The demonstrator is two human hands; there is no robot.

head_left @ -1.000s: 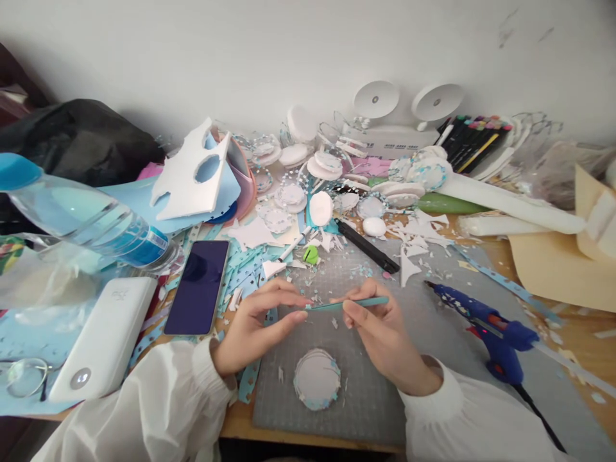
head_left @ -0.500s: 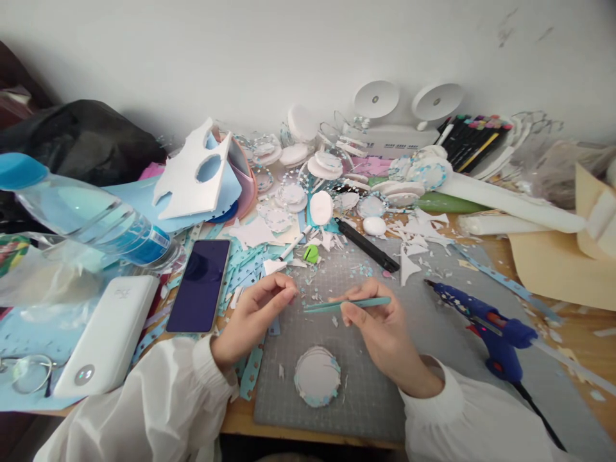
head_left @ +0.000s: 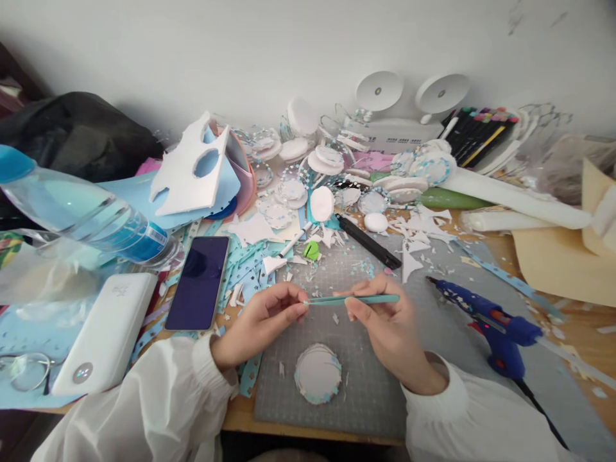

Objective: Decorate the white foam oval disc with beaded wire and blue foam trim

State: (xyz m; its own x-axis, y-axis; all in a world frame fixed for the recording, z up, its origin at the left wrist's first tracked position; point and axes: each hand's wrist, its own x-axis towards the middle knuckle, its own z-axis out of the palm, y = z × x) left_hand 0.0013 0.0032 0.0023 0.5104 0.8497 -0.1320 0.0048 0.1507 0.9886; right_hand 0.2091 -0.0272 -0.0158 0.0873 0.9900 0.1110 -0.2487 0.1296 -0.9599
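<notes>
Teal tweezers (head_left: 356, 299) lie level in my right hand (head_left: 385, 321), thumb below and fingers above them. Their tips reach the fingertips of my left hand (head_left: 272, 317), where thumb and index finger are pinched together. Whatever sits in that pinch is too small to make out. Below both hands, a round white foam disc (head_left: 317, 374) lies flat on the grey cutting mat (head_left: 370, 398), ringed with fine wire and small pale blue and white pieces. Tiny paper scraps lie on the mat around it.
A blue hot glue gun (head_left: 486, 321) lies at right, its cord trailing forward. Left are a phone (head_left: 198, 282), a white power bank (head_left: 106, 333) and a tilted water bottle (head_left: 96, 218). Behind my hands lie a black cutter (head_left: 368, 240), foam scraps and several decorated discs (head_left: 373, 202).
My left hand has shifted slightly right, and the tweezers' tips now meet its fingertips. A small gap stood between them before. The foam disc stays in place.
</notes>
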